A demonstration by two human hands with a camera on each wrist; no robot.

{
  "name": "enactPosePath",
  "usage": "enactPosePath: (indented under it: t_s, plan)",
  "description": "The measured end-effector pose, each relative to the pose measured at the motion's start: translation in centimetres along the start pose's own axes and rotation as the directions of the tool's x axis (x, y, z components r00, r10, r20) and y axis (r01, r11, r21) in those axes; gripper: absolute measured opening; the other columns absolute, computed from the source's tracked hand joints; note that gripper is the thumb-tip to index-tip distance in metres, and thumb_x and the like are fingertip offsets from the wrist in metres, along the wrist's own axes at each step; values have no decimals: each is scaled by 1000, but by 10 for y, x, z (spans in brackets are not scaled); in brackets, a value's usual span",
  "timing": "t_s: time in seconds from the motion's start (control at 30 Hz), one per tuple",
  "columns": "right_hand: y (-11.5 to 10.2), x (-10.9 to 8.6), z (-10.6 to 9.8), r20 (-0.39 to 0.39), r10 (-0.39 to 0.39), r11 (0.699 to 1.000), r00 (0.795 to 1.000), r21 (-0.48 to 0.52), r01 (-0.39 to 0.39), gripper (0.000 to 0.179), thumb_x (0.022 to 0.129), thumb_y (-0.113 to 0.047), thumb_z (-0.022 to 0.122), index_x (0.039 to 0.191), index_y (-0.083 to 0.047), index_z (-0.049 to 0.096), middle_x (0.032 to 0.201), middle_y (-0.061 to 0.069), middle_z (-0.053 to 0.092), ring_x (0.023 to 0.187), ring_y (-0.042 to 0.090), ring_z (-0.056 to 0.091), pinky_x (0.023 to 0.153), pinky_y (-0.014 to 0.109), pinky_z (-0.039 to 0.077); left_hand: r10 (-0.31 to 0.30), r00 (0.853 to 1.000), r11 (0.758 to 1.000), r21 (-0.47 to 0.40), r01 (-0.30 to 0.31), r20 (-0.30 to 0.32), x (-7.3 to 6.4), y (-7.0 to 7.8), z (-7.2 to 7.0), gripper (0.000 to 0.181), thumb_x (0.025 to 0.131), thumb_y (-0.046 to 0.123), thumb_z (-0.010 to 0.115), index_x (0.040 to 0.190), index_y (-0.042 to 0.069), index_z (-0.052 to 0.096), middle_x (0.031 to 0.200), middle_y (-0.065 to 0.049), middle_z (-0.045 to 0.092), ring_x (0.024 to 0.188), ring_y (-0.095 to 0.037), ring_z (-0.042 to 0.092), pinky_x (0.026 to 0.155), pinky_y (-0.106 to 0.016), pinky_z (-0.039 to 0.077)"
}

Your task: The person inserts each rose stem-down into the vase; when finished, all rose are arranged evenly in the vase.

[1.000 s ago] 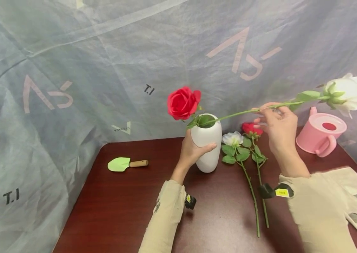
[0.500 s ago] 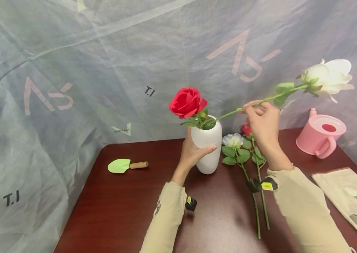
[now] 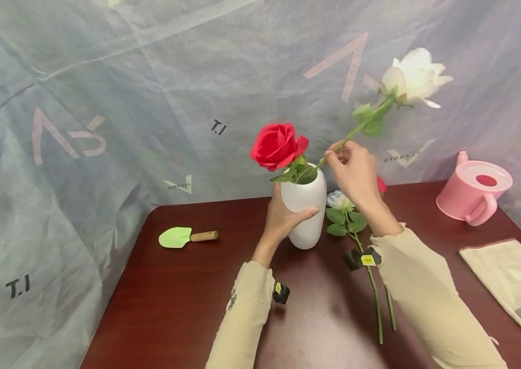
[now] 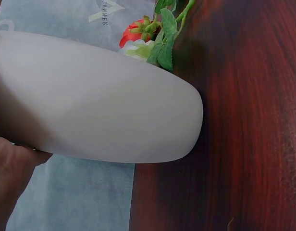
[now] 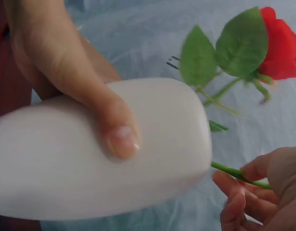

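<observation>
My left hand (image 3: 283,218) grips the white vase (image 3: 308,215) round its left side, thumb across the front. A red rose (image 3: 276,147) leans out of the vase mouth to the left, its leaves at the rim. Between thumb and fingers my right hand (image 3: 354,166) pinches the green stem (image 5: 228,169) of a white rose (image 3: 414,77). That stem slants down into the vase mouth, and its bloom points up and to the right. The right wrist view shows the pinching fingers close beside the rim. In the left wrist view the vase (image 4: 100,101) fills much of the picture.
Behind my right arm, a second white rose (image 3: 340,201) and another red rose (image 3: 381,185) lie on the dark wooden table (image 3: 186,292). A pink watering can (image 3: 467,192) stands at right, near beige gloves (image 3: 514,282). A green trowel (image 3: 177,237) lies left; a grey sheet hangs behind.
My right hand has moved left toward the vase, and the white rose has swung from nearly level to a steeper slant. The red rose in the vase has shifted slightly right. My left hand stays put.
</observation>
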State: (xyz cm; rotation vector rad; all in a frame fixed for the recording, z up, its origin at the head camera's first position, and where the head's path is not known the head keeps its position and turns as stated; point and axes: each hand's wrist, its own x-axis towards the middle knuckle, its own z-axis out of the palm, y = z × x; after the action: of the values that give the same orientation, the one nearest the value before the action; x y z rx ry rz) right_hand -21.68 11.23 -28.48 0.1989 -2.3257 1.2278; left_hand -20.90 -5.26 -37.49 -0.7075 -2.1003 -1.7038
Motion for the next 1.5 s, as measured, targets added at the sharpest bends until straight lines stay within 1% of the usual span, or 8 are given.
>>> enactPosePath:
  t_s: [0.13, 0.27, 0.4, 0.5, 0.63, 0.83, 1.1, 1.5]
  plan:
    - [0, -3, 9, 57, 17, 1000, 998, -16, -17, 23, 93, -21, 54, 99, -3, 67, 97, 15, 64, 79, 29, 59, 66, 38, 45, -58, 998, 998, -10, 58, 4, -2, 2, 0, 93, 67, 11, 83, 141, 12, 27, 128, -5, 49, 107, -17, 52, 84, -33, 47]
    - [0, -2, 14, 175, 27, 996, 984, -90, -11, 30, 92, -23, 54, 106, 1, 65, 123, 25, 49, 113, 37, 46, 88, 51, 39, -144, 990, 990, 12, 144, -4, -4, 8, 3, 81, 68, 13, 82, 132, 7, 34, 114, -8, 54, 95, -17, 56, 75, -31, 50]
    - [2, -4, 8, 369, 74, 992, 927, -119, -32, 49, 94, -30, 49, 126, 8, 51, 142, 32, 25, 134, 41, 20, 101, 59, 26, -132, 991, 991, -5, 132, 6, -4, 8, 6, 86, 69, 13, 82, 137, 12, 31, 120, -5, 52, 97, -16, 55, 75, -32, 49]
    - [3, -10, -3, 464, 120, 992, 878, -96, -85, 58, 96, -34, 43, 136, 7, 39, 146, 30, 17, 133, 44, 19, 101, 60, 23, -74, 997, 996, -40, 75, 31, -3, 6, 7, 95, 69, 11, 82, 144, 18, 24, 130, -2, 46, 106, -16, 51, 82, -33, 47]
    - [5, -17, -12, 391, 144, 987, 909, 7, -160, 51, 97, -30, 40, 136, 3, 42, 140, 23, 36, 126, 39, 36, 98, 55, 32, -1, 999, 997, -76, 5, 47, -2, 3, 7, 96, 68, 9, 82, 144, 19, 23, 132, -1, 45, 111, -17, 50, 87, -35, 46]
    - [4, -12, -9, 104, 138, 969, 985, 191, -156, 42, 93, -35, 54, 116, -1, 61, 113, 14, 61, 107, 27, 56, 86, 42, 45, 27, 998, 994, -110, -21, 50, -1, 0, 5, 96, 68, 5, 82, 143, 18, 24, 133, 0, 45, 113, -18, 49, 89, -36, 44]
    - [-7, -3, 19, 15, 142, 953, 990, 267, -140, 32, 87, -30, 65, 101, -2, 70, 79, 7, 60, 68, 15, 54, 60, 24, 42, -42, 999, 999, -22, 42, 1, -8, 1, -5, 90, 67, 7, 82, 139, 6, 29, 129, -9, 48, 109, -19, 51, 85, -35, 46]
    - [-21, -1, 42, 53, 226, 878, 973, 421, -227, 12, 84, -14, 63, 87, -3, 68, 68, -3, 51, 62, 9, 43, 53, 20, 34, -99, 995, 995, 3, 99, -13, -8, 3, -13, 88, 67, 8, 82, 137, 5, 29, 122, -11, 52, 102, -20, 54, 82, -34, 47]
